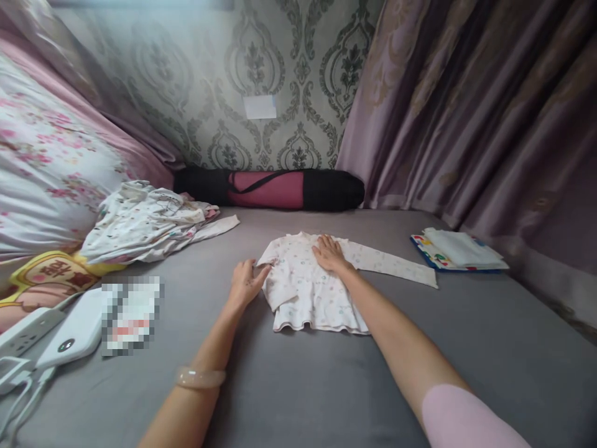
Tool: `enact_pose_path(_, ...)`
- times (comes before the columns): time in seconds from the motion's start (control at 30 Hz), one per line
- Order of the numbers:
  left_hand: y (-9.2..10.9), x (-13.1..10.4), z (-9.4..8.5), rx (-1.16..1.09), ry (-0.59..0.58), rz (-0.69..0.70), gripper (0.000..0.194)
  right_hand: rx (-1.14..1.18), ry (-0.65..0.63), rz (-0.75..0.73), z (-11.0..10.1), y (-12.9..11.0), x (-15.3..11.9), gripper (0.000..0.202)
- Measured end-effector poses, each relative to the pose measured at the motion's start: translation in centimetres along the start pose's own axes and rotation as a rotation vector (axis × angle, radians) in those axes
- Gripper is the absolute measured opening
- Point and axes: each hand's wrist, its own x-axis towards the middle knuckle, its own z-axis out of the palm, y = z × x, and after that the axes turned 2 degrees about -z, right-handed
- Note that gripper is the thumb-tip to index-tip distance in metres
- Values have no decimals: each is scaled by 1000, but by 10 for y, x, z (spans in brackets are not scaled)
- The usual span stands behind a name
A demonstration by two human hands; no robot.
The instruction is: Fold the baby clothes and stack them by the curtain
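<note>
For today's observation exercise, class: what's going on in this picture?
A person leans over a grey bed with a small printed baby top spread flat. The right hand presses flat near the top's neckline; the left hand touches its folded-in sleeve edge. The other sleeve lies stretched out. A heap of clothes lies to the left, a folded pile to the right.
</note>
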Motion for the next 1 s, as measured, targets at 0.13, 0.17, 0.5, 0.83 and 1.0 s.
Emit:
enact_pose_path(0.13, -1, -5, 5, -13, 29, -33, 45, 6, 36, 0, -5, 6, -4, 66)
enact_pose_path(0.17, -2, -6, 5, -8, 35, -41, 43, -12, 32, 16, -6, 7, -4, 66)
enact_pose_path(0.5, -4, -10, 1, -25, 36, -107, 38, -70, 183, -240, -9, -58, -1, 45)
enact_pose_path(0.83, -3, -8, 1, -54, 40, -173, 40, -75, 147, -126, 8, -80, 21, 47)
enact_pose_path(1.0, -1, -7, 0, -56, 28, -180, 32, 44, 26, -141, 21, -98, 19, 57)
